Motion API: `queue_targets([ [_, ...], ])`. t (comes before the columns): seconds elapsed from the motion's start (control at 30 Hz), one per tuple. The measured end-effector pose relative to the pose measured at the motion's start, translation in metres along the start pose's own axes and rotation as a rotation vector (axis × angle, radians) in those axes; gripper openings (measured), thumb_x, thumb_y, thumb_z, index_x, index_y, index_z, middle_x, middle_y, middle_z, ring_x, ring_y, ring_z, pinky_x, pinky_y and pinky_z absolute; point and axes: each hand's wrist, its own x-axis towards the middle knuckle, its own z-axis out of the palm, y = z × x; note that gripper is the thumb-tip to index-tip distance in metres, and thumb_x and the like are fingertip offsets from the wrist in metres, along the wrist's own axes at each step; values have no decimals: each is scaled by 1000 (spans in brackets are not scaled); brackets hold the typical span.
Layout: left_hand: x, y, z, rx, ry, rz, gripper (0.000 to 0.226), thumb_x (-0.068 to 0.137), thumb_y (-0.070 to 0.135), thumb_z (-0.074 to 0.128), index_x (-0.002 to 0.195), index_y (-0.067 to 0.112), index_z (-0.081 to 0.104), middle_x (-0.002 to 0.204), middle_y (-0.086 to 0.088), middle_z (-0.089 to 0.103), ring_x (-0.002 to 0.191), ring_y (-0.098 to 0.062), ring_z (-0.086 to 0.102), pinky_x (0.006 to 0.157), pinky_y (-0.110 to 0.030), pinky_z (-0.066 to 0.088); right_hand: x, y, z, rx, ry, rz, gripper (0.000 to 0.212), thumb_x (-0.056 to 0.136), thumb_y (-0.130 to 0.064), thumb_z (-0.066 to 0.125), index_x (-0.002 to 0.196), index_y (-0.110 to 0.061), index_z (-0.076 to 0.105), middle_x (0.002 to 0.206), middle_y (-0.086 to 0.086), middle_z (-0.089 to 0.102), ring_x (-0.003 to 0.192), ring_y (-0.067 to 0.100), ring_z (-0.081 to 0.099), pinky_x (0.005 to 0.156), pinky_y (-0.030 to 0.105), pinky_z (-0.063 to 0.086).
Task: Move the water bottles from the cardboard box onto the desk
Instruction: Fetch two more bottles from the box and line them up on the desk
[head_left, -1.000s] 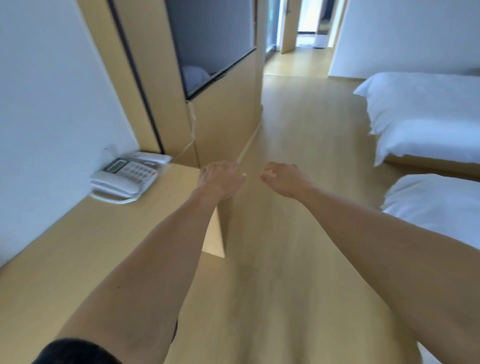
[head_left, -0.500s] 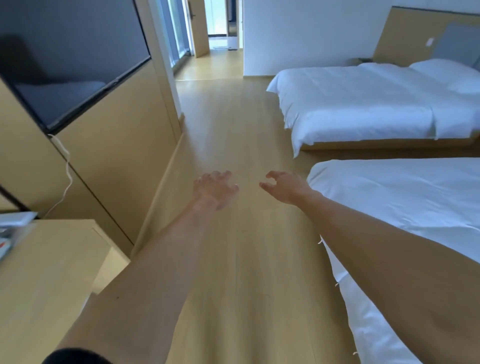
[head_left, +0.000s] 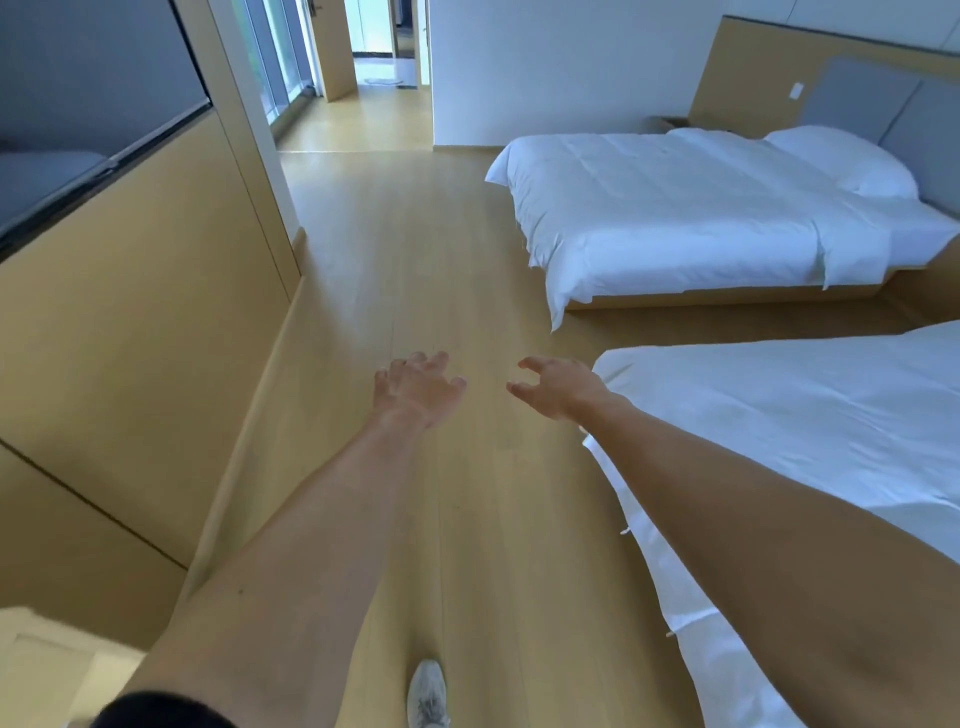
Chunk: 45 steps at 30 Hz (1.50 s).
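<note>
A pale wooden floor (head_left: 415, 270) runs ahead to an open doorway (head_left: 382, 47) with daylight beyond. On the left stands a wood-panelled wall (head_left: 140, 291) bearing a dark screen (head_left: 78, 104), next to tall glass panels (head_left: 270, 57). Two beds with white bedding sit to the right: the far bed (head_left: 691, 218) with a pillow (head_left: 841, 161) against a padded headboard (head_left: 862, 98), the near bed (head_left: 789, 426) at the right edge. A small object, perhaps a box (head_left: 672, 123), lies beside the far bed.
</note>
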Motion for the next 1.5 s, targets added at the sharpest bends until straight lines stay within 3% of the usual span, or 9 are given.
queue_targets([
  [0.43,243,-37,-72,-7,-33,57,57,100,52,35,153,32,34,155,-6,39,141,-29,36,114,-44,26,222,-39,-74,-17,12,63,60,98,-59,43,152,-34,34,153,4,44,135,26,47,105,40,41],
  [0.77,410,-14,-86,22,-52,25,54,102,48,35,154,34,33,157,-5,37,143,-28,34,115,-43,24,396,-9,-106,65,-3,59,62,96,-59,46,152,-35,35,153,2,44,135,25,46,106,38,41],
  [1.03,566,28,-122,-3,-39,-35,54,102,46,36,154,33,33,158,-5,37,143,-29,34,115,-44,24,568,14,-168,63,-52,-2,63,97,-59,45,153,-34,33,154,-1,43,137,24,45,107,37,41],
  [1.5,804,42,-159,-59,-22,-56,54,101,47,39,154,34,34,156,-5,38,143,-29,34,117,-45,23,804,9,-240,2,-41,-70,65,96,-60,47,154,-33,34,156,2,41,142,25,39,111,37,36],
])
